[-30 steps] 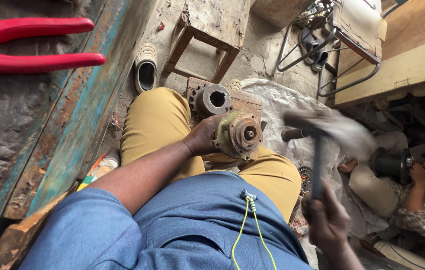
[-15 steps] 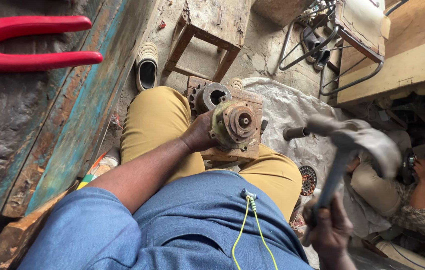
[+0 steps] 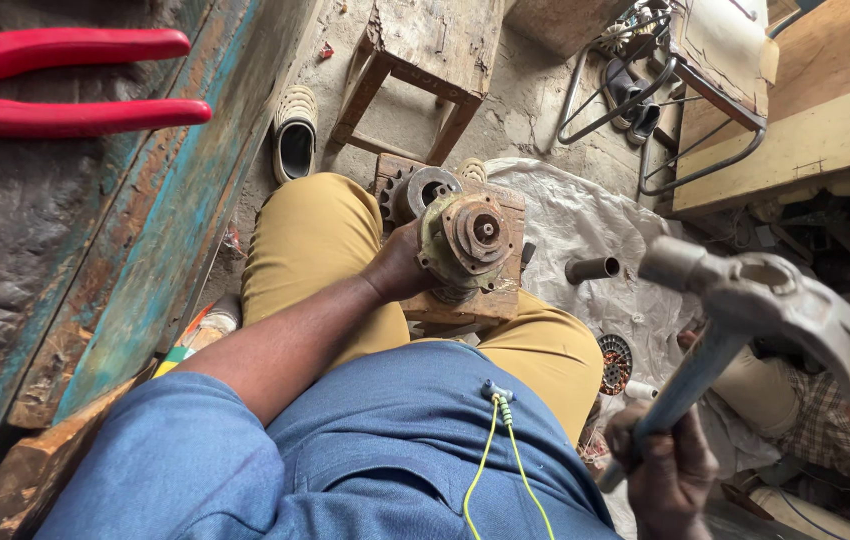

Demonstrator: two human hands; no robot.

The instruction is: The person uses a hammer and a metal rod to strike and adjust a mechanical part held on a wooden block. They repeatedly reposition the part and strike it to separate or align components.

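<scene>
Rusty hub (image 3: 472,237) gripped by left hand (image 3: 400,268) on wooden block (image 3: 490,300); right hand (image 3: 667,475) fingers clenching hammer (image 3: 745,320), dusty workshop floor (image 3: 535,110)

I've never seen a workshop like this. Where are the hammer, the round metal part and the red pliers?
hammer (image 3: 760,290), head view, on its metal head.
round metal part (image 3: 472,235), head view, on its flange face.
red pliers (image 3: 75,82), head view, between its handles' upper grip.

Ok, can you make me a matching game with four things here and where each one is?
Things:
1. hammer
2. round rusty metal part
3. red-handled pliers
4. shoe

Places:
A. on the floor beside the wooden stool
B. raised in the right hand
C. on the bench at the upper left
D. held by the left hand on the wooden block

Pairs: 1-B, 2-D, 3-C, 4-A
</scene>
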